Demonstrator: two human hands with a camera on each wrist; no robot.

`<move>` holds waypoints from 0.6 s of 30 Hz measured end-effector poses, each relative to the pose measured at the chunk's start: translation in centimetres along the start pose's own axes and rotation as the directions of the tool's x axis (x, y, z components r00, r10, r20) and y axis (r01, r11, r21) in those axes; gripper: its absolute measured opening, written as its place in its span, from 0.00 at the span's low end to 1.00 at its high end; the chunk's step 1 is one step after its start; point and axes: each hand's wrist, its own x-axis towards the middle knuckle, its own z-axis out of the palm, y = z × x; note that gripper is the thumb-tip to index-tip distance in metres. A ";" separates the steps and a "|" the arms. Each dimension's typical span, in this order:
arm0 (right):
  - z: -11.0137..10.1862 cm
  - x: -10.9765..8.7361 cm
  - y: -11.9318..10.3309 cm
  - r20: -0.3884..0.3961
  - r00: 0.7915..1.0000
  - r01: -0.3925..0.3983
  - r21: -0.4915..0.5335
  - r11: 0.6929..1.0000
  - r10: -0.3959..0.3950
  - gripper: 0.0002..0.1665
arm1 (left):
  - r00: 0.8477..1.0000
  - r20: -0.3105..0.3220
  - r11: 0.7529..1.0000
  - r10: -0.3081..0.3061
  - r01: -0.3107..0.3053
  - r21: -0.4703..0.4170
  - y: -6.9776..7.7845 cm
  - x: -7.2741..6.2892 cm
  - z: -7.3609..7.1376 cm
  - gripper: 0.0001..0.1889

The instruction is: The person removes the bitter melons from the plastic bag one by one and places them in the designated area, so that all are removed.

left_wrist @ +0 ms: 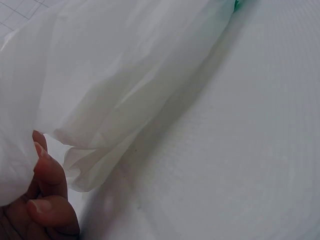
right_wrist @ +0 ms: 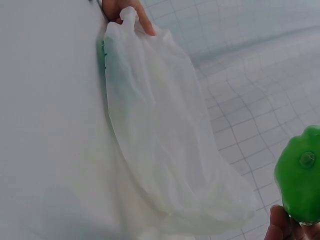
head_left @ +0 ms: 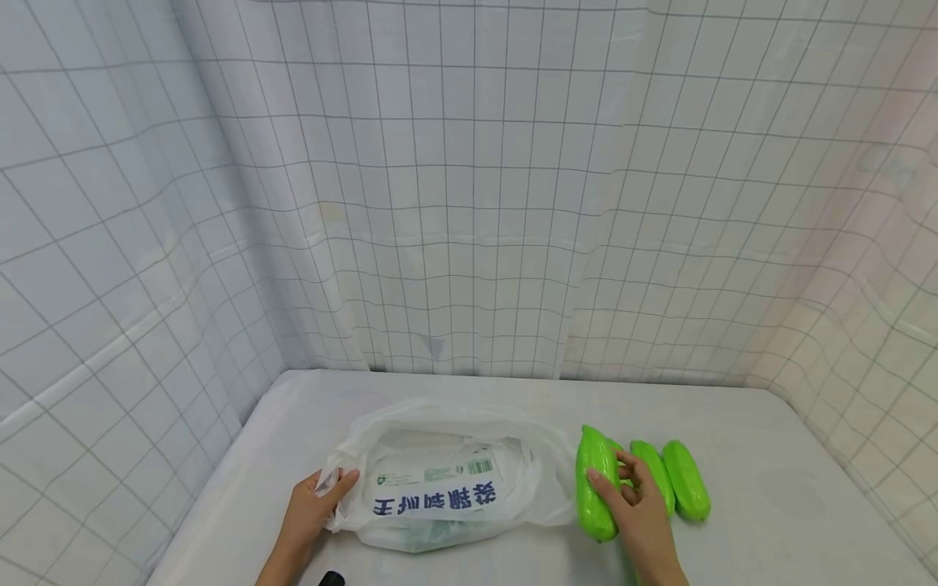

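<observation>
A white plastic bag [head_left: 528, 496] with dark blue characters and a barcode lies on the table, its mouth spread wide. My left hand [head_left: 311, 506] grips the bag's left edge between thumb and fingers; in the left wrist view those fingers [left_wrist: 50, 175] show at the thin film. At the bag's right side, my right hand [head_left: 645, 513] holds a glossy, bright green, elongated vegetable-shaped piece [head_left: 597, 484] above the table. Its end, with a round nub, faces the right wrist camera, where the green piece [right_wrist: 300, 175] sits over the fingertips.
Behind and beside my right hand, similar green pieces [head_left: 686, 480] lie on the white table [head_left: 769, 488]. A small black object [head_left: 332, 579] shows at the front edge, near my left forearm. White grid-patterned sheeting [head_left: 469, 203] stands around the back and sides.
</observation>
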 end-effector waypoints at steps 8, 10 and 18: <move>-1.9 -0.2 0.2 -0.021 0.998 -0.059 -0.048 0.997 0.059 0.39 | 1.000 -0.001 1.000 0.001 -0.001 0.005 -0.1 0.1 -0.1 0.27; -2.3 -0.3 0.3 -0.028 0.997 -0.079 -0.073 0.994 0.078 0.41 | 1.000 0.000 1.000 -0.004 0.004 -0.001 -0.1 0.1 -0.1 0.27; -4.4 -0.5 1.1 -0.071 0.993 -0.105 -0.176 0.979 0.094 0.44 | 1.000 0.002 1.000 -0.010 0.010 -0.006 -0.1 0.1 0.0 0.28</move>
